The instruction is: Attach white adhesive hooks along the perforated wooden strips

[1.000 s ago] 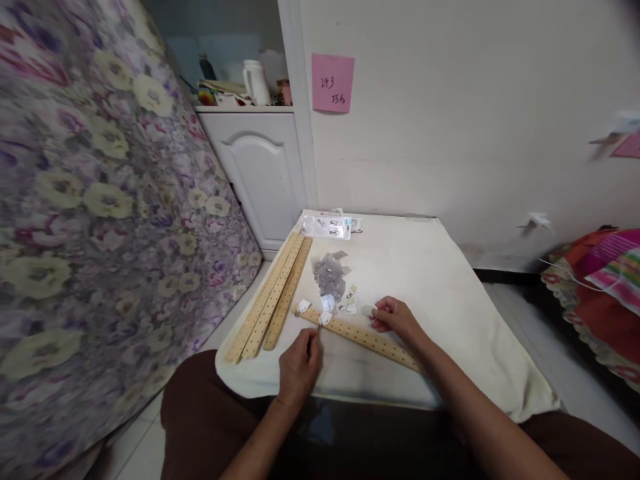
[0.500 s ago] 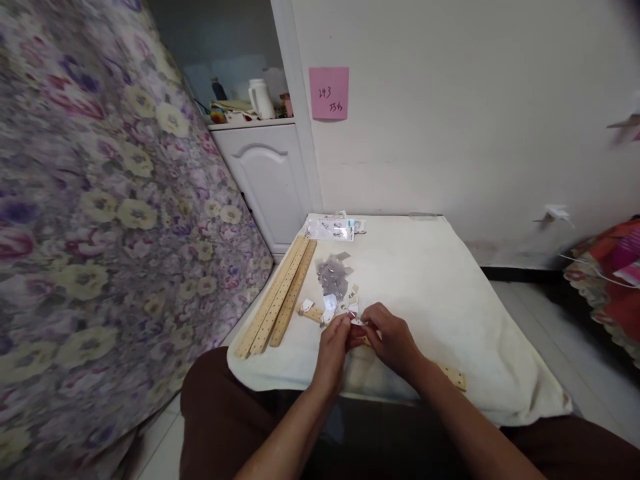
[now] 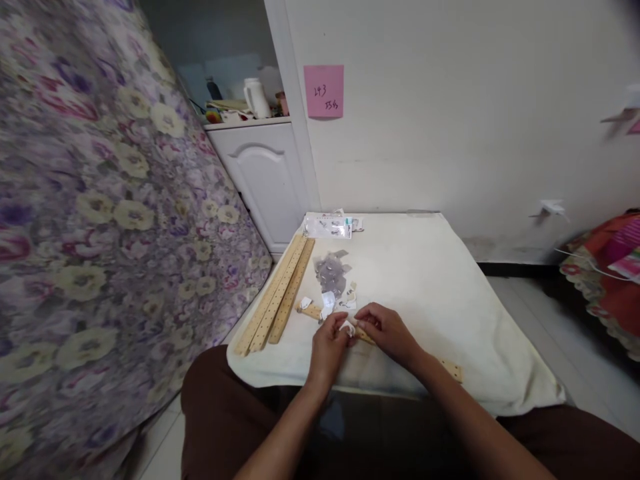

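Note:
At the near part of the table, my left hand [image 3: 330, 341] is closed with its fingertips on a small white card [image 3: 347, 327]. Beside it, my right hand [image 3: 386, 331] is pinched, thumb and forefinger together at the card's right side; whatever sits between those tips is too small to make out. A wooden strip with holes [image 3: 451, 371] runs beneath both hands, mostly hidden by them. Just beyond the fingers lie another white card [image 3: 327, 304] and some torn bits [image 3: 349, 297]. Farther off is a pile of small grey plastic bags [image 3: 331, 273].
Several long wooden strips with holes [image 3: 281, 293] lie along the table's left side. A clear package [image 3: 327, 227] rests at the far edge of the cloth-covered table [image 3: 410, 273]. A flowered curtain [image 3: 125, 253] hangs to the left, with a white wall behind.
The dark reddish thing at my fingertips no longer shows. The white card now sits lower between my hands, and my right fingertips have shifted slightly left. The view has shifted slightly.

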A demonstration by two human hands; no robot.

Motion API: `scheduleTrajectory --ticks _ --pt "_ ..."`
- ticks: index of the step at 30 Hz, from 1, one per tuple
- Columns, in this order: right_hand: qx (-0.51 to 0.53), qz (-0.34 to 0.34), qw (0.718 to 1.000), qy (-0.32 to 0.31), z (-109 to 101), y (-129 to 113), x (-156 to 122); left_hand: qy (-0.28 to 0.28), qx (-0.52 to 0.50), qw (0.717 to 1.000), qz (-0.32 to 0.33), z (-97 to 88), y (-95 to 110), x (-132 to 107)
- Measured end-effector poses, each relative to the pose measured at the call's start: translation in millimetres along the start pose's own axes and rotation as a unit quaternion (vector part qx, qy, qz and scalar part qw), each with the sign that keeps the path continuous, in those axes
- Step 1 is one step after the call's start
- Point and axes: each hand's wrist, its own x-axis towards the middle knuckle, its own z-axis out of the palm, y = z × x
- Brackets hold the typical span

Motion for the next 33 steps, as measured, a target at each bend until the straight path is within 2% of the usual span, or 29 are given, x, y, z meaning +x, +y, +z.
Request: scheduleTrajectory --ticks 2,4,6,10,14,17,20,23,25,27,30,33 --pt "0.064 0.046 0.997 0.002 2.8 2.5 1.8 0.011 0.083 0.995 0.056 -2.2 3.8 -0.5" --pt "0.113 0.079 0.99 -0.008 5.4 5.1 3.3 0.015 0.188 0.975 0.118 -3.3 7.3 -0.9" --pt "0.123 0.09 0.988 -0.006 6.5 7.0 4.6 0.005 0.252 0.956 0.152 -3.0 9.6 -0.7" --pt "0.108 0.076 0.991 0.009 3.6 8.3 6.9 -0.043 0.225 0.962 0.149 0.4 11.7 0.6" --pt "0.181 0.124 0.973 -0.069 -0.4 10.1 7.6 -0.078 0.201 0.963 0.159 2.5 13.1 0.9" --pt "0.23 0.141 0.959 -0.091 -2.0 12.7 6.6 -0.097 0.168 0.972 0.135 3.7 9.7 -0.7" --pt "0.234 0.143 0.956 -0.108 -3.1 15.8 5.9 -0.07 0.113 0.987 0.091 6.8 1.3 -2.8" --pt "0.208 0.126 0.964 -0.108 -3.1 19.7 7.3 -0.035 0.065 0.996 0.052 8.5 -8.2 -4.9" --pt "0.179 0.111 0.974 -0.088 -2.3 22.8 9.8 -0.029 0.05 0.998 0.04 6.0 -12.8 -7.2" --pt "0.132 0.1 0.985 -0.055 -0.8 26.0 13.3 -0.028 0.083 0.995 0.05 -0.2 -15.6 -10.9" --pt "0.067 0.1 0.993 -0.015 2.6 30.3 19.9 -0.031 0.218 0.968 0.117 -13.7 -17.6 -17.3" --pt "0.041 0.105 0.994 -0.003 7.3 33.2 26.9 -0.042 0.356 0.912 0.2 -25.4 -21.7 -19.7"
